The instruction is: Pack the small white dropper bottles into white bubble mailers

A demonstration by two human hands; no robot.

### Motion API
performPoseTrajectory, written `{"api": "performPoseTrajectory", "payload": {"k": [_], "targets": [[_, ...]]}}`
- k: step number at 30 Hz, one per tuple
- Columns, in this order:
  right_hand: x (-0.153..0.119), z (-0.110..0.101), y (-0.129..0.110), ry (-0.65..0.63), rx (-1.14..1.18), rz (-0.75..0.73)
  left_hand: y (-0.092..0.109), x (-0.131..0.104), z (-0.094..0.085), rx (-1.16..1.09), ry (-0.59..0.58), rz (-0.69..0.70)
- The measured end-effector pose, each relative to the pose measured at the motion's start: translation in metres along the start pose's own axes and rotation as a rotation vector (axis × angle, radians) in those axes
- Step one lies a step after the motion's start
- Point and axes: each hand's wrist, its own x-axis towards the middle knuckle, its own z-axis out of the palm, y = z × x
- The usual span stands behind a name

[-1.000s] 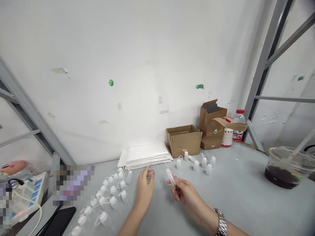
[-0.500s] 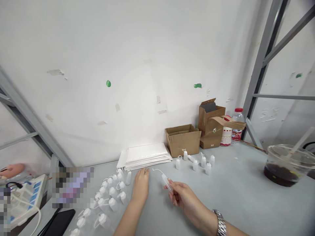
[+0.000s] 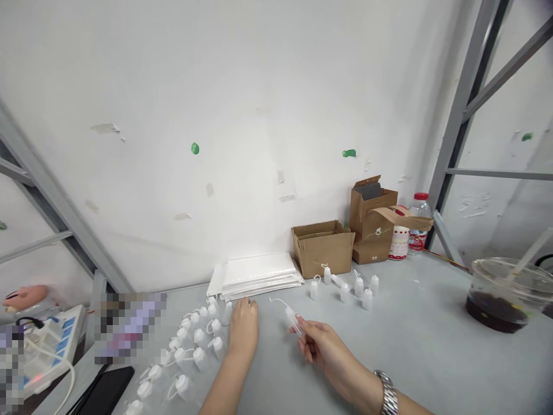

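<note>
My right hand (image 3: 317, 346) is closed around a small translucent squeeze bottle (image 3: 294, 321), which tilts up to the left. The bottle's thin cap strap curls out beyond its top. My left hand (image 3: 244, 331) is low over the table, back side up, right beside a small squeeze bottle (image 3: 227, 313) at the edge of the left group. Its fingertips point down and are hidden, so I cannot see whether they grip anything. Several similar bottles with white caps (image 3: 199, 357) stand in rows left of this hand.
Behind my hands lies a stack of white envelopes (image 3: 259, 276). A cardboard box (image 3: 324, 253) and brown paper bag (image 3: 371, 225) stand against the wall, with several small bottles (image 3: 344, 293) before them. An iced drink cup (image 3: 496, 311) is at right, a black phone (image 3: 106, 392) at left.
My left hand has shifted slightly left, closer to the bottle at the edge of the left group. My right hand keeps its bottle in nearly the same place.
</note>
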Motion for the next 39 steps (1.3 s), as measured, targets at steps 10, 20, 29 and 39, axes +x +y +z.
{"api": "performPoseTrajectory", "payload": {"k": [10, 20, 29, 39], "targets": [[0.001, -0.001, 0.002, 0.08, 0.016, -0.034, 0.003, 0.002, -0.004, -0.601, 0.132, -0.128], [0.005, 0.001, 0.003, 0.07, -0.09, -0.129, 0.031, -0.018, -0.018, -1.925, -0.362, -0.595], [0.014, 0.0, 0.016, 0.044, -0.147, -0.201, 0.036, -0.024, -0.022, -2.017, -0.417, -0.445], [-0.004, 0.003, 0.006, 0.214, -0.444, -0.36, 0.039, -0.028, -0.038, -1.896, -0.407, -0.389]]}}
